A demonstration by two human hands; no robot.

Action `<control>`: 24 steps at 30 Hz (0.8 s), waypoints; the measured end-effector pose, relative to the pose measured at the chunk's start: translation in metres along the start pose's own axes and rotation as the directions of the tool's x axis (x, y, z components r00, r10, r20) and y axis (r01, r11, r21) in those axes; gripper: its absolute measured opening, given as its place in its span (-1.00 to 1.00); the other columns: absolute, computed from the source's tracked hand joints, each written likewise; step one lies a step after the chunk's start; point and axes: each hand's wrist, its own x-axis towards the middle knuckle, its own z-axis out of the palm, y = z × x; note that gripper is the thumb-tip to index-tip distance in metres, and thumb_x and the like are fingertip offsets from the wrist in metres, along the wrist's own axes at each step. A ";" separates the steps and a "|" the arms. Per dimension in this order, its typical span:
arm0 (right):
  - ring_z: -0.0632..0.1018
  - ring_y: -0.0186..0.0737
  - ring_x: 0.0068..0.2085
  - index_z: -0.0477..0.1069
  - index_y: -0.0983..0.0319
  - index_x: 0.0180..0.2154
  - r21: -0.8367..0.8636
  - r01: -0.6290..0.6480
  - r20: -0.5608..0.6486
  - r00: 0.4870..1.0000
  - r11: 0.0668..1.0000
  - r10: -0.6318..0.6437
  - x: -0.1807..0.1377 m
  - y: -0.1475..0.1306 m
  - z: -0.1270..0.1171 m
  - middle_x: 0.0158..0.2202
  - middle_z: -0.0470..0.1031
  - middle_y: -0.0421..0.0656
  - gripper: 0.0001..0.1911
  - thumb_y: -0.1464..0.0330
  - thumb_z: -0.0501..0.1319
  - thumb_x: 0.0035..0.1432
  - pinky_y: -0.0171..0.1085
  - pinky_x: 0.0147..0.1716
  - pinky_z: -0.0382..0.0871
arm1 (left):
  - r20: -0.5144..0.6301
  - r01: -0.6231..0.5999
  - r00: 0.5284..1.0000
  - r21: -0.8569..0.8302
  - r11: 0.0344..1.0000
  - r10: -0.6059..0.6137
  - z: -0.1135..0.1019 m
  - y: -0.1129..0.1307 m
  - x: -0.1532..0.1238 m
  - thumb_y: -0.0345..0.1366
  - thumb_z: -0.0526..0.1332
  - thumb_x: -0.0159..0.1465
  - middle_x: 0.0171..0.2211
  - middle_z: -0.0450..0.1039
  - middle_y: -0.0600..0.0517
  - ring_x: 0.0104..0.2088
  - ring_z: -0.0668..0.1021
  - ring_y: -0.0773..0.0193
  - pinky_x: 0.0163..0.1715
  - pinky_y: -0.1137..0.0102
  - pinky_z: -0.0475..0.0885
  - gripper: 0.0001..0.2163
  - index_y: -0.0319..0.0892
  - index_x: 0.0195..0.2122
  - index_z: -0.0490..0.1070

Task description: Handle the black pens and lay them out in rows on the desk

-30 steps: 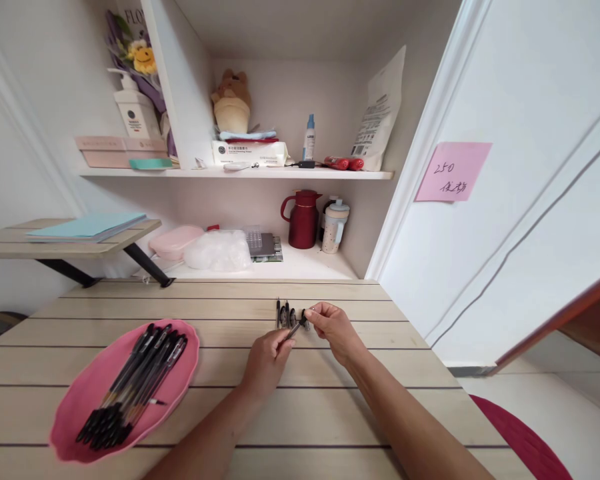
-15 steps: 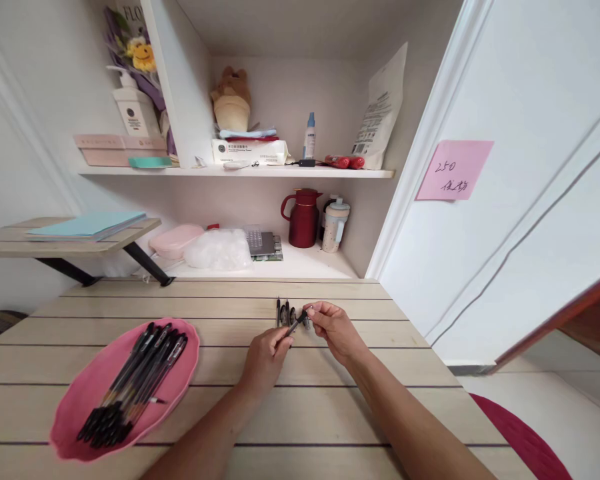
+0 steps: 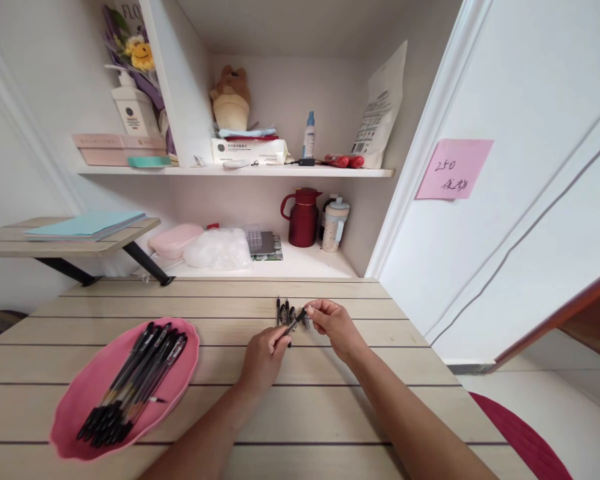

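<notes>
My left hand grips the barrel of a black pen that slants up to the right over the wooden table. My right hand pinches the pen's cap end, so both hands are on the same pen. Just behind the hands, a few black pen caps or pens lie side by side on the table. At the left sits a pink plate with several black pens lying on it.
Behind the table is an alcove with a red jug, a mug, a pink box and a plastic bag. A shelf above holds boxes and bottles. A white door with a pink note stands at the right.
Both hands have stayed almost in place on the pen. They have shifted only slightly away from me.
</notes>
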 end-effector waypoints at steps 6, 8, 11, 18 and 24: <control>0.35 -0.32 -0.50 0.38 0.22 -0.41 -0.584 0.110 -0.076 0.979 0.804 -0.189 0.008 0.009 -0.010 -0.51 0.39 -0.21 -0.83 0.26 0.11 -0.03 -0.34 -0.50 0.15 | -0.047 0.101 0.993 -0.121 0.988 -0.107 0.000 -0.001 0.001 -0.22 0.02 0.15 -0.45 0.50 0.05 -0.44 0.47 0.30 -0.47 0.52 0.31 -0.71 -0.18 -0.25 0.47; 0.39 -0.29 -0.44 0.39 0.22 -0.43 -0.765 0.097 -0.057 0.975 0.637 -0.217 0.010 0.016 -0.008 -0.47 0.43 -0.18 -0.85 0.30 0.10 -0.01 -0.33 -0.45 0.15 | -0.044 0.112 0.992 -0.130 0.985 -0.118 0.001 -0.002 0.002 -0.21 0.02 0.15 -0.44 0.51 0.05 -0.44 0.48 0.30 -0.48 0.53 0.31 -0.70 -0.19 -0.24 0.47; 0.42 -0.26 -0.38 0.39 0.24 -0.32 -0.882 0.057 -0.050 0.975 0.467 -0.215 0.011 0.026 -0.002 -0.42 0.46 -0.13 -0.81 0.35 0.14 -0.05 -0.34 -0.42 0.13 | -0.039 0.105 0.993 -0.136 0.985 -0.111 0.002 -0.003 0.001 -0.22 0.03 0.14 -0.44 0.51 0.04 -0.43 0.48 0.30 -0.47 0.52 0.32 -0.70 -0.18 -0.22 0.47; 0.42 -0.22 -0.40 0.38 0.26 -0.46 -0.941 -0.079 -0.135 0.979 0.329 -0.150 0.013 0.030 -0.014 -0.43 0.45 -0.06 -0.89 0.49 0.11 -0.12 -0.33 -0.49 0.08 | -0.012 0.060 0.998 -0.118 0.991 -0.062 0.002 -0.004 0.000 -0.23 0.03 0.15 -0.36 0.51 0.03 -0.35 0.49 0.27 -0.38 0.50 0.33 -0.73 -0.16 -0.24 0.47; 0.35 -0.32 -0.54 0.29 0.22 -0.50 -0.384 -0.003 -0.193 0.978 0.923 -0.077 0.017 0.005 -0.029 -0.59 0.33 -0.22 -0.91 0.33 0.14 -0.09 -0.34 -0.55 0.12 | 0.000 0.045 0.999 -0.035 0.998 -0.045 0.001 -0.001 0.000 -0.24 0.02 0.15 -0.44 0.49 0.05 -0.41 0.47 0.30 -0.45 0.51 0.30 -0.73 -0.15 -0.29 0.48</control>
